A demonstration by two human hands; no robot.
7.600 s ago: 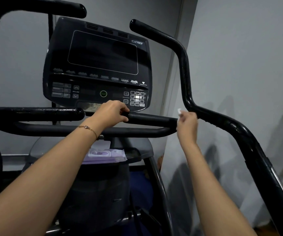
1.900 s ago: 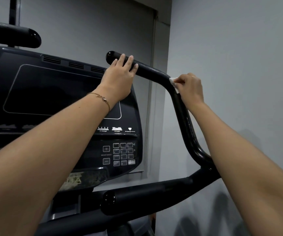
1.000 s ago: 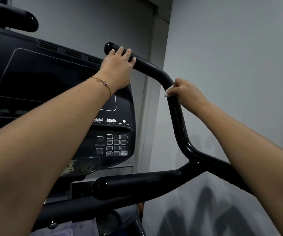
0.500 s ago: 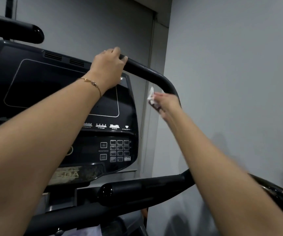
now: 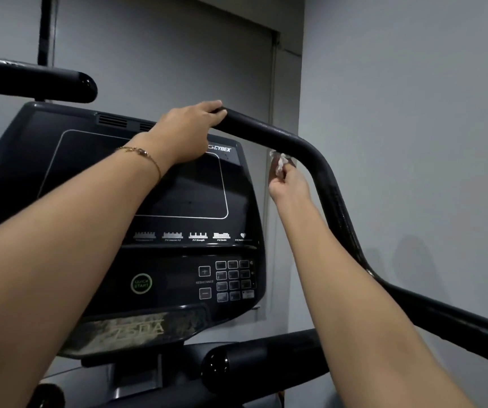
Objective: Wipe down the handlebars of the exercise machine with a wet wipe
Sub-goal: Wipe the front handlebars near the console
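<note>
Fingers (image 5: 289, 173) of right hand (image 5: 290, 185) pinch crumpled white wipe (image 5: 279, 162), which sticks up above them right under handlebar (image 5: 322, 184) bend | left hand (image 5: 188, 132) curled over handlebar's top end | dark console (image 5: 178, 201) just left, behind | grey wall (image 5: 413, 113) beyond

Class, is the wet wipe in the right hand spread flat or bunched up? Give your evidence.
Bunched up: the wet wipe is a small crumpled wad pinched by the right hand just under the handlebar.
</note>
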